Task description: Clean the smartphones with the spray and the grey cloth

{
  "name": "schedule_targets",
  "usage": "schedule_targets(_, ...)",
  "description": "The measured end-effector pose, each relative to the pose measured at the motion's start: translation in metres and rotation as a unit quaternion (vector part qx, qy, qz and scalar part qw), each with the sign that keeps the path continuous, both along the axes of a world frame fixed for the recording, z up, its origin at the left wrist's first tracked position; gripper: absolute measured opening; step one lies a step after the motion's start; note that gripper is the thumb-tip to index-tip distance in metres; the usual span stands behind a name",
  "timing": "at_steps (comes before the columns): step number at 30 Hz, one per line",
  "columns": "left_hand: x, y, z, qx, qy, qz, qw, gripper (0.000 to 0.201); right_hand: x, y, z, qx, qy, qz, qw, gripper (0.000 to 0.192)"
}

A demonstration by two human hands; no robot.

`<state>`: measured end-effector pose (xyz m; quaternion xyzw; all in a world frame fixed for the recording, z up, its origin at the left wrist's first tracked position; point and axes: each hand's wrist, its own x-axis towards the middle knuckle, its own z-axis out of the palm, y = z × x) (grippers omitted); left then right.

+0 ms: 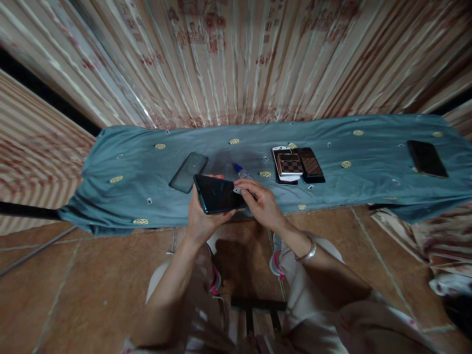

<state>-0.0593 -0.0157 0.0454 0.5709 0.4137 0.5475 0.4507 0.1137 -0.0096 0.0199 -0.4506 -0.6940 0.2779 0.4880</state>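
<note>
My left hand (201, 216) holds a dark smartphone (217, 194) from below, screen up, just in front of the blue-green cloth (125, 162). My right hand (260, 201) pinches a small light object (238, 190) against the phone's right edge. A grey phone case (189, 172) lies flat on the cloth just beyond my left hand. A small bottle with a blue cap (241, 171) lies on the cloth right behind the held phone.
A stack of phones (298, 164), one with a checkered back, rests on the cloth to the right. Another dark phone (427, 158) lies far right. Striped curtains hang behind. A stool's bars (258, 305) show between my knees on the tiled floor.
</note>
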Motion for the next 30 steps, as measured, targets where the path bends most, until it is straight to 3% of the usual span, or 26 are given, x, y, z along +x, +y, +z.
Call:
schedule_targets(7,-0.008,0.006,-0.015,-0.058,-0.092,-0.012,0.994,0.084,0.001,-0.004,0.005,0.024,-0.06,0.011,0.998,0.024)
schedule_targets(12,-0.011,0.01,-0.021,-0.105,-0.136,0.016,0.985,0.083,0.002,-0.007,0.007,0.048,-0.073,0.03,0.996,0.025)
schedule_targets(23,-0.01,0.009,-0.02,-0.107,-0.116,-0.016,0.987,0.083,0.005,-0.005,0.005,0.032,-0.079,0.029,0.996,0.026)
schedule_targets(30,-0.011,0.01,-0.019,-0.109,-0.133,0.02,0.985,0.082,0.004,-0.003,0.001,0.029,-0.103,0.018,0.994,0.026)
